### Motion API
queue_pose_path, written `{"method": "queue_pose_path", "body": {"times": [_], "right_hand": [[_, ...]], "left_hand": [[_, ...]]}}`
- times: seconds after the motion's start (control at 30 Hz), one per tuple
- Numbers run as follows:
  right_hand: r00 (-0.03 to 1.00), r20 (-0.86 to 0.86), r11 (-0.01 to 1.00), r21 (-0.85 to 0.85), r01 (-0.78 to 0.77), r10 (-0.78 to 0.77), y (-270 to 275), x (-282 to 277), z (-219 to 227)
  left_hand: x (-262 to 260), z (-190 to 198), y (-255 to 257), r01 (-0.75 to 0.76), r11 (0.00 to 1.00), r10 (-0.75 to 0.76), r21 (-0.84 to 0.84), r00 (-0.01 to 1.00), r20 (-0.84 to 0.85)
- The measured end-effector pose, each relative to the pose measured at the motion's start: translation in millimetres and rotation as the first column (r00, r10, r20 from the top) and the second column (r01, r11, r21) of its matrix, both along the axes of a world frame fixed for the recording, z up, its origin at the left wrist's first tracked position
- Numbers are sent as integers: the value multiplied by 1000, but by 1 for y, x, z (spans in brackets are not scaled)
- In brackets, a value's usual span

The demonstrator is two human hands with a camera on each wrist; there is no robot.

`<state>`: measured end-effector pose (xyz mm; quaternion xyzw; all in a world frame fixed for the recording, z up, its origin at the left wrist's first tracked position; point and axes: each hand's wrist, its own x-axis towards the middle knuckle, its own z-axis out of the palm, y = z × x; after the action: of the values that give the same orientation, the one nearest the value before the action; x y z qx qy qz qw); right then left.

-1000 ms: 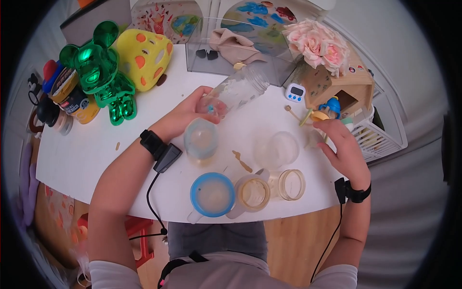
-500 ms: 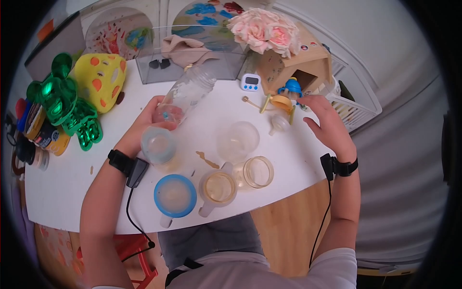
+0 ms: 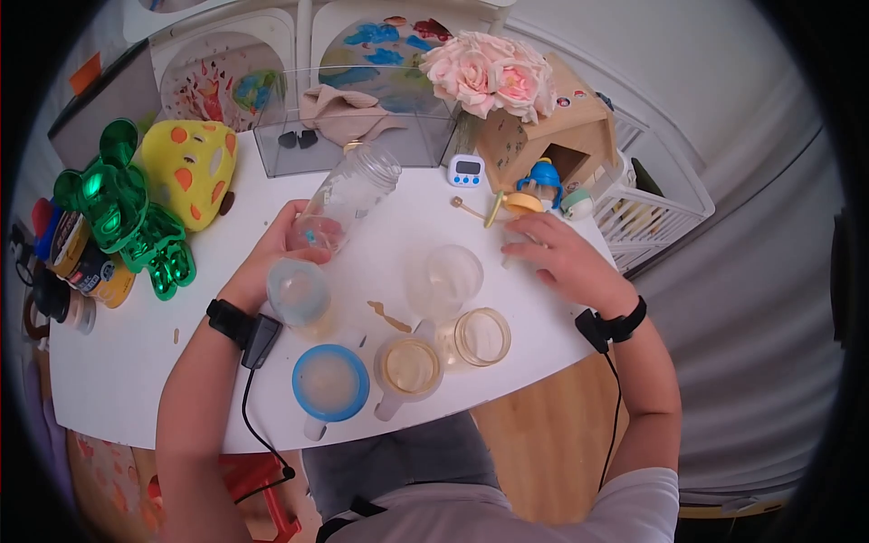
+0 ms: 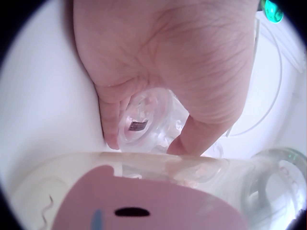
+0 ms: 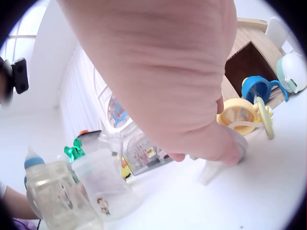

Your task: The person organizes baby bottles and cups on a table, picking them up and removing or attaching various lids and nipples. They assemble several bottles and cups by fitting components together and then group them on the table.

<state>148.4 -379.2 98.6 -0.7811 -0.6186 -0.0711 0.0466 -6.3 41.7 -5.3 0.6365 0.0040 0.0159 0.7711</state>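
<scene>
My left hand grips a clear bottle around its base, the bottle tilted with its open mouth toward the back. In the left wrist view, my thumb and fingers close on the bottle's round bottom. My right hand is over a translucent funnel-shaped piece, thumb and fingers pinching its wide end; the hand hides part of it. Just behind that hand lie a yellow ring-shaped cap and a blue-topped sippy cup.
Along the front stand a blue-rimmed cup, a handled bottle and an open jar. Behind them are a pale-topped bottle and a frosted cup. A white timer and wooden house are farther back.
My right hand has moved left and toward me, from beside the sippy cup onto the funnel-shaped piece. My left hand still grips the bottle. The head view has swung to the right.
</scene>
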Motion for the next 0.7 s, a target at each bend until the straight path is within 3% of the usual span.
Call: {"method": "queue_pose_path", "body": {"times": [0.1,0.23,0.63,0.7], "right_hand": [[997,78,999,-16,29,-28,-2,15,-18],[997,61,998,-33,57,-55,1,18,-16],[995,-88,999,19,39,-37,7,16,-3],[989,-114,990,92,107,-96,6,17,6]], "left_hand": [[0,0,1,21,1000,-21,24,1000,4],[-2,5,-2,12,1000,-12,2,998,-55],[0,3,1,5,1000,-5,-6,999,-53],[0,4,1,7,1000,-7,0,998,-63]]}}
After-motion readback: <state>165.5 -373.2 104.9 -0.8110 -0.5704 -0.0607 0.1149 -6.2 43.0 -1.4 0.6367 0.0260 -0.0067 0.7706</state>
